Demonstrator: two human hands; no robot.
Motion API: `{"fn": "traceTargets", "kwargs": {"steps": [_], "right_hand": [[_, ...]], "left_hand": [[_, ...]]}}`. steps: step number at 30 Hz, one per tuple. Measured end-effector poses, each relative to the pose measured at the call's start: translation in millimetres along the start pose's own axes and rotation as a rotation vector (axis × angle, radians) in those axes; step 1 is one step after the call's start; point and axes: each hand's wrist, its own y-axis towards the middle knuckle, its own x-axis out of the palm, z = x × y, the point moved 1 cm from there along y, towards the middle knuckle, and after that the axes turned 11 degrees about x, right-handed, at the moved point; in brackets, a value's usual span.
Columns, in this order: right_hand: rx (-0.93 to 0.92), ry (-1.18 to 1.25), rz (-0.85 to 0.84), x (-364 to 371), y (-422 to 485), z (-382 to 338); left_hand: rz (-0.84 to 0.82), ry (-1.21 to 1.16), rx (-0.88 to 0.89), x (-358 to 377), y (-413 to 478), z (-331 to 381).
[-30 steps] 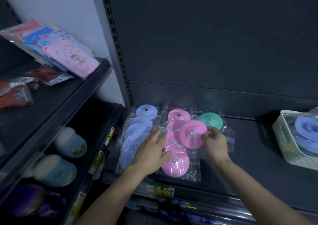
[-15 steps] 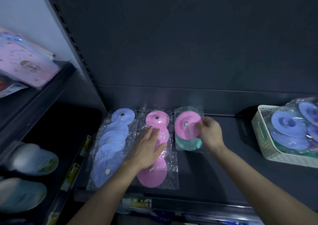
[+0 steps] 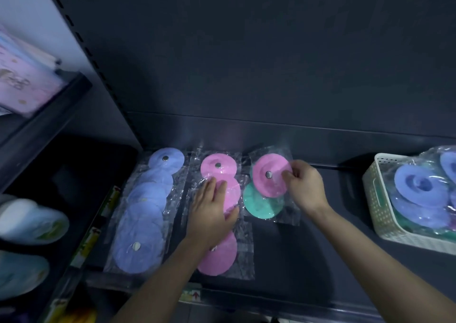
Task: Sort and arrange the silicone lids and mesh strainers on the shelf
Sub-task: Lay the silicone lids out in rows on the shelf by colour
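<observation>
three rows, glossy round lids (image 3: 270, 174)

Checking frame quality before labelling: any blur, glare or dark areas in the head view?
Head view: dim overall, bluish cast; rounded items at the left edge smeared by motion blur; glare on the clear wrapper of the pink lid the right hand pinches; wide-angle lens bends the shelf upright.
</observation>
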Motion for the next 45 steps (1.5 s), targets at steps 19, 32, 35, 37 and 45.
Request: {"fn": "traceTargets", "kwargs": {"steps": [19,32,35,37,45], "right_hand": [[0.115,0.132,-0.003,-20,12,24],[0.131,0.204,0.029,-45,14,40],[0.117,0.199,0.052,-53,16,45],[0.100,0.191,0.074,-58,17,46],[0.057,0.162,0.124,-84,21,51]], "left_hand": [[0.002,-0.044,-0.092,-6,49,-7],[0.139,-0.104,-0.164,27,57,43],[0.124,-0.106,-0.155,30,60,54],[0.117,-0.113,-0.151,34,62,61],[0.130,-0.122,-0.140,47,70,95]]}}
